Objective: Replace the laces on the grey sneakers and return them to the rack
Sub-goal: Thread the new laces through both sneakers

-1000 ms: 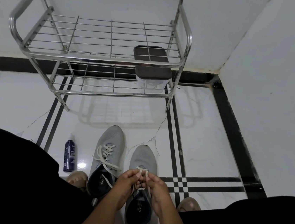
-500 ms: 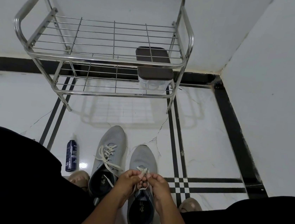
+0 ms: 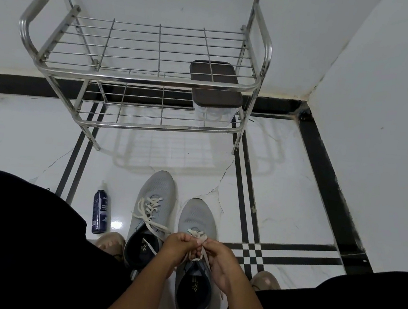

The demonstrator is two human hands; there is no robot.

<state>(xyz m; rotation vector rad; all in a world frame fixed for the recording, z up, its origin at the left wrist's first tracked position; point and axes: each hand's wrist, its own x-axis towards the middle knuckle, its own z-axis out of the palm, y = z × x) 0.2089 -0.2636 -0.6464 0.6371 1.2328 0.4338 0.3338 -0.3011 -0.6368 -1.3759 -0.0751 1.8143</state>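
Two grey sneakers stand side by side on the white floor between my knees, toes pointing at the rack. The left sneaker [image 3: 157, 194] has a cream lace threaded through it, loose ends trailing over its dark opening. Over the right sneaker [image 3: 197, 217] both hands meet: my left hand [image 3: 178, 249] and my right hand [image 3: 219, 257] each pinch the cream lace [image 3: 197, 235] just above the tongue. Their fingers hide most of the eyelets. The steel shoe rack [image 3: 140, 78] stands against the wall beyond.
A dark blue spray bottle [image 3: 101, 212] stands left of the sneakers. A clear box with a dark brown lid [image 3: 214, 84] sits on the rack's lower shelf at the right. A white wall [image 3: 379, 123] closes the right side. My black-clad knees fill both lower corners.
My hands have stayed on the right sneaker's lace with only small finger movements. The camera has tilted slightly, so the rack sits a little lower and to the right.
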